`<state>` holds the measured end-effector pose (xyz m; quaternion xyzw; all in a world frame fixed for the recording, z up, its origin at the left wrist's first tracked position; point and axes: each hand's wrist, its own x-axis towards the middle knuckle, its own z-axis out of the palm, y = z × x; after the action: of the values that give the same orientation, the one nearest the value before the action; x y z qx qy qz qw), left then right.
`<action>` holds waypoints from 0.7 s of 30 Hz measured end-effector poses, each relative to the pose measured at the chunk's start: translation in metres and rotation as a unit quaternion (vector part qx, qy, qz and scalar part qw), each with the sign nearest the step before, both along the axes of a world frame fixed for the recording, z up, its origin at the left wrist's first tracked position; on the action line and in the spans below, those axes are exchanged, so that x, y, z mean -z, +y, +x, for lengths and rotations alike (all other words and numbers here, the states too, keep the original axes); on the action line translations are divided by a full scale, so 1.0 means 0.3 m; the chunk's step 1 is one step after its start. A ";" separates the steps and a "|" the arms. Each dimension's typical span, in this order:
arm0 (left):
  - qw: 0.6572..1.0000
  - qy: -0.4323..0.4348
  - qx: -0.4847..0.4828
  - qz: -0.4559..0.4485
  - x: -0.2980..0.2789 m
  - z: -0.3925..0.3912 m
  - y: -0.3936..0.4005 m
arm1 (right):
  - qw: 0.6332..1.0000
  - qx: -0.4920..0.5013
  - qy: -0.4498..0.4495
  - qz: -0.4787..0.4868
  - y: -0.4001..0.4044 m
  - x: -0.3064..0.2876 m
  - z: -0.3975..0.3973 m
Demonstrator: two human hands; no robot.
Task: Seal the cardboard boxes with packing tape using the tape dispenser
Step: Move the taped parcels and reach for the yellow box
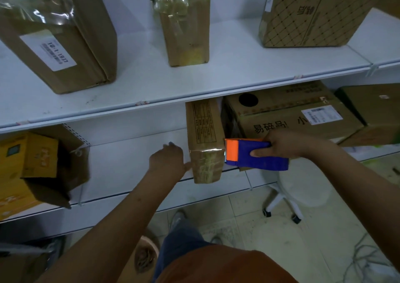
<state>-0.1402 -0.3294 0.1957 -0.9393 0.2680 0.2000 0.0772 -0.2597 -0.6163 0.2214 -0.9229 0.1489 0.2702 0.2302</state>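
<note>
Taping on the lower shelf: I count two white shelves, three boxes up top, four below.

Lower shelf (pixel 129 157) has bare room left of the narrow box (pixel 205 140), whose taped end overhangs the front edge. My right hand (pixel 283 144) grips the blue-and-orange tape dispenser (pixel 253 155), its orange head against the box's right corner. My left hand (pixel 167 159) lies with fingers extended, thumb touching the box's left side.

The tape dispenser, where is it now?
In the head view, the tape dispenser is right of centre, held in the right hand, its orange end against the narrow box on the lower shelf.
</note>
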 end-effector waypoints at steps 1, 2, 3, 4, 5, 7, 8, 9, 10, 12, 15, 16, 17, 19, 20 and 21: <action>0.997 -0.053 0.027 -0.050 -0.007 -0.017 -0.004 | 1.000 0.000 0.003 0.001 0.003 0.000 0.001; 0.986 -0.097 0.068 -0.114 0.001 -0.027 -0.012 | 1.000 0.000 0.005 0.004 0.006 -0.001 0.005; 0.970 -0.121 0.118 -0.176 0.021 -0.032 -0.028 | 1.000 0.000 0.005 0.007 0.009 -0.002 0.007; 0.955 -0.125 0.170 -0.210 0.049 -0.025 -0.050 | 1.000 0.000 0.005 0.010 0.014 -0.006 0.008; 0.945 -0.123 0.219 -0.211 0.080 -0.015 -0.070 | 1.000 0.000 0.004 0.014 0.017 -0.009 0.009; 0.944 -0.116 0.265 -0.158 0.129 0.005 -0.103 | 1.000 0.000 0.005 0.013 0.021 -0.007 0.007; 0.949 -0.115 0.260 -0.138 0.146 0.009 -0.111 | 1.000 0.000 0.006 0.006 0.022 -0.004 0.007; 0.954 -0.113 0.243 -0.135 0.159 0.008 -0.117 | 1.000 0.000 0.008 -0.001 0.022 -0.003 0.007; 0.958 -0.105 0.226 -0.139 0.167 0.008 -0.124 | 1.000 0.000 0.014 -0.004 0.022 -0.004 0.010; 0.964 -0.081 0.210 -0.144 0.177 0.006 -0.141 | 0.999 0.006 0.040 0.003 0.018 0.004 0.017; 0.970 -0.042 0.196 -0.134 0.166 0.012 -0.150 | 0.997 0.001 0.074 0.016 0.023 0.023 0.031; 0.972 -0.015 0.188 -0.142 0.154 0.016 -0.153 | 0.997 0.003 0.077 0.021 0.023 0.028 0.033; 0.972 0.022 0.171 -0.157 0.143 0.022 -0.156 | 0.997 0.008 0.076 0.027 0.022 0.031 0.035; 0.972 0.088 0.117 -0.184 0.126 0.030 -0.161 | 0.997 0.013 0.069 0.034 0.023 0.034 0.029; 0.972 0.095 0.102 -0.190 0.125 0.031 -0.164 | 0.997 0.015 0.065 0.042 0.023 0.036 0.024; 0.974 0.082 0.103 -0.185 0.125 0.027 -0.167 | 0.996 0.020 0.060 0.056 0.022 0.045 0.015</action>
<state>-0.1321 -0.3797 0.1582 -0.8849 0.4010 0.2148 -0.0998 -0.2551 -0.6098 0.2078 -0.8879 0.1653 0.3280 0.2772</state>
